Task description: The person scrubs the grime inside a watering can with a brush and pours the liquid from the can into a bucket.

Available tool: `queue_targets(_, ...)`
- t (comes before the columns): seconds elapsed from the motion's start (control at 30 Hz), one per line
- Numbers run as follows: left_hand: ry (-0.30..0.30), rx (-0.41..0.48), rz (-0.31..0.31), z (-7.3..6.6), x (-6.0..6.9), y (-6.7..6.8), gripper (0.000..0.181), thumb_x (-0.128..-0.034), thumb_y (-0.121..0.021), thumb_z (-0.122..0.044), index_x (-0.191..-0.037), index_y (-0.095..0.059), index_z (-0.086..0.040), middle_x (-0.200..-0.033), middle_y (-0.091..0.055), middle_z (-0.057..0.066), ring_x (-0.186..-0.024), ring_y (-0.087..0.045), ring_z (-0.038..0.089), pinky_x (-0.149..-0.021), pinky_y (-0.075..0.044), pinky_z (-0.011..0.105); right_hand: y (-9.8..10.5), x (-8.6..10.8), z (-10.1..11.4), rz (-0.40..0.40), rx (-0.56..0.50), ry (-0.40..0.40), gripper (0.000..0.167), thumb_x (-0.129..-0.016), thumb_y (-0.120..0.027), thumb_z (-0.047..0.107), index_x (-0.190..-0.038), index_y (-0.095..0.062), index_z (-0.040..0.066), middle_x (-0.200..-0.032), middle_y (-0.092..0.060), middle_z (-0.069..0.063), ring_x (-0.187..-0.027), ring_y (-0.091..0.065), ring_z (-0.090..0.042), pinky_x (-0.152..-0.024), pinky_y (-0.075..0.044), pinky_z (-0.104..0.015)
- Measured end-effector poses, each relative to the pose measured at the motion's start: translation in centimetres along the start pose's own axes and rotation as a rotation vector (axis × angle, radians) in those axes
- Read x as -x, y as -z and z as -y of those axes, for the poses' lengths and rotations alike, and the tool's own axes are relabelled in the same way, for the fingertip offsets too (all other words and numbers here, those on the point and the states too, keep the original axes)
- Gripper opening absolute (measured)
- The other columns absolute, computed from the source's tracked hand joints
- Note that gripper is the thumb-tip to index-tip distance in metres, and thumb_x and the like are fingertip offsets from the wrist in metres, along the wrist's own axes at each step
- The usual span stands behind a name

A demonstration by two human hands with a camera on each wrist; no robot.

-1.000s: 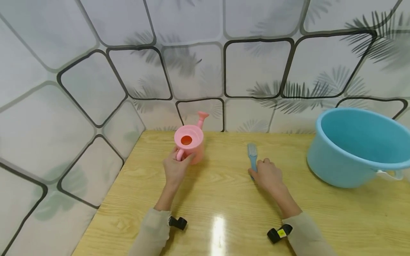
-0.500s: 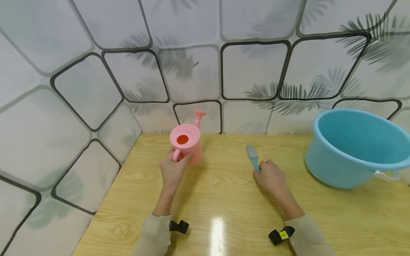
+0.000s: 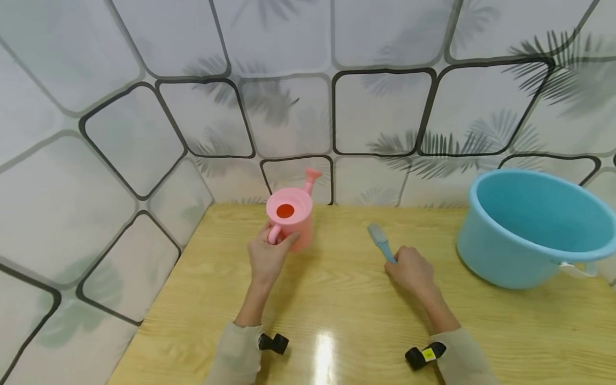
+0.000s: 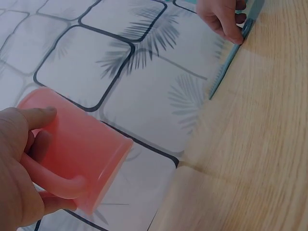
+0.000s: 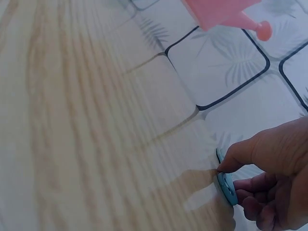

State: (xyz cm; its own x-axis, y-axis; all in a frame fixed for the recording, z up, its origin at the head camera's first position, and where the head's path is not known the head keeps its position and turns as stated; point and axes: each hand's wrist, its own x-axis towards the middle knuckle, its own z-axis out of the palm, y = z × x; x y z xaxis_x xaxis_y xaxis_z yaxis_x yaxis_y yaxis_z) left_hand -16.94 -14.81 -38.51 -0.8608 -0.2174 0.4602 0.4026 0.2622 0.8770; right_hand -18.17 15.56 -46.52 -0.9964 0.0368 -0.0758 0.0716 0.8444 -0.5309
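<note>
In the head view my left hand (image 3: 269, 256) grips the handle of a pink watering can (image 3: 300, 230), thumb against its side. The can is held above the table, its spout with a flared rose pointing to the back right. The left wrist view shows the fingers through the loop of the handle (image 4: 57, 180). Further right, my right hand (image 3: 411, 270) pinches the handle end of a light blue comb (image 3: 380, 241). Its toothed end points to the back left, close to the tabletop. In the right wrist view, thumb and fingers hide part of the comb (image 5: 226, 187).
A large blue basin (image 3: 505, 256) with a white handle (image 3: 577, 267) stands on the wooden table (image 3: 327, 299) at the right. A patterned wall (image 3: 380, 112) runs along the table's back and left. Small black cameras (image 3: 273, 343) sit on both wrists.
The right hand has drawn the comb slightly right and towards me, and the comb's toothed end has turned more to the left. The watering can has swayed a little left, then back right.
</note>
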Motion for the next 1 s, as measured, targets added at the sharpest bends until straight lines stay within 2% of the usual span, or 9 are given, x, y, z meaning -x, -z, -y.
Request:
queue_targets(0.1, 0.000, 0.024, 0.042, -0.1, 0.0, 0.0, 0.024, -0.0781, -0.082, 0.001, -0.074, -0.061, 0.010, -0.074, -0.052, 0.016, -0.063, -0.043, 0.008, -0.053, -0.036, 0.015, 0.2, 0.1, -0.5, 0.003, -0.005, -0.003, 0.024, -0.082, -0.064, 0.021, -0.061, -0.056, 0.012, -0.056, -0.046, 0.003, -0.051, -0.041, -0.014, -0.044, -0.031, -0.027)
queue_targets(0.2, 0.017, 0.036, 0.053, 0.0, 0.2, 0.2, 0.024, -0.0770, -0.083, 0.002, -0.075, -0.060, 0.011, -0.071, -0.050, 0.012, -0.061, -0.042, 0.007, -0.051, -0.034, 0.015, 0.2, 0.3, -0.8, 0.016, -0.012, -0.011, 0.018, -0.083, -0.063, 0.022, -0.071, -0.063, 0.009, -0.063, -0.054, -0.001, -0.055, -0.047, -0.016, -0.047, -0.036, -0.029)
queue_targets(0.33, 0.030, -0.006, 0.055, 0.3, 0.6, 0.5, 0.025, -0.0761, -0.083, 0.002, -0.076, -0.060, 0.008, -0.063, -0.046, 0.003, -0.058, -0.041, 0.005, -0.051, -0.032, 0.014, 0.1, 0.7, -0.8, 0.023, -0.031, -0.035, 0.019, -0.084, -0.062, 0.024, -0.086, -0.067, 0.005, -0.075, -0.063, -0.004, -0.063, -0.054, -0.018, -0.051, -0.041, -0.031)
queue_targets(0.43, 0.027, -0.044, 0.064, 0.4, 0.9, 0.5, 0.026, -0.0759, -0.084, 0.000, -0.074, -0.059, 0.007, -0.061, -0.044, 0.001, -0.058, -0.040, 0.005, -0.051, -0.030, 0.014, 0.1, 1.0, -0.7, 0.025, -0.034, -0.048, 0.021, -0.084, -0.063, 0.024, -0.091, -0.066, 0.005, -0.080, -0.065, -0.004, -0.066, -0.056, -0.019, -0.053, -0.042, -0.031)
queue_targets(0.67, -0.002, -0.032, 0.047, 0.0, 1.2, 0.5, 0.025, -0.0743, -0.085, 0.002, -0.071, -0.060, 0.008, -0.071, -0.051, 0.014, -0.062, -0.042, 0.008, -0.052, -0.033, 0.014, 0.3, 0.8, -0.6, 0.020, -0.059, -0.012, 0.018, -0.089, -0.060, 0.022, -0.091, -0.061, 0.005, -0.075, -0.059, -0.005, -0.064, -0.053, -0.020, -0.051, -0.039, -0.031)
queue_targets(0.83, -0.015, -0.040, 0.046, -0.3, 1.1, 0.9, 0.021, -0.0747, -0.084, 0.002, -0.078, -0.065, 0.009, -0.075, -0.054, 0.023, -0.063, -0.043, 0.008, -0.054, -0.034, 0.013, 0.3, 0.8, -0.8, 0.021, -0.098, 0.019, 0.018, -0.093, -0.060, 0.021, -0.093, -0.062, 0.002, -0.073, -0.057, -0.005, -0.063, -0.051, -0.019, -0.051, -0.038, -0.030)
queue_targets(0.9, -0.016, -0.044, 0.043, -0.5, 1.0, 1.0, 0.021, -0.0748, -0.084, 0.002, -0.081, -0.065, 0.009, -0.074, -0.054, 0.024, -0.063, -0.043, 0.008, -0.054, -0.034, 0.013, 0.2, 0.8, -0.9, 0.019, -0.126, 0.031, 0.019, -0.095, -0.060, 0.020, -0.094, -0.062, 0.001, -0.073, -0.057, -0.005, -0.063, -0.051, -0.019, -0.052, -0.039, -0.030)
queue_targets(1.0, -0.008, -0.041, 0.027, -0.8, 0.9, 1.2, 0.022, -0.0748, -0.084, 0.003, -0.077, -0.063, 0.009, -0.069, -0.051, 0.019, -0.061, -0.042, 0.008, -0.053, -0.034, 0.013, 0.2, 0.9, -1.2, 0.007, -0.171, 0.051, 0.020, -0.098, -0.058, 0.018, -0.095, -0.063, -0.001, -0.074, -0.058, -0.005, -0.063, -0.051, -0.018, -0.054, -0.040, -0.030)
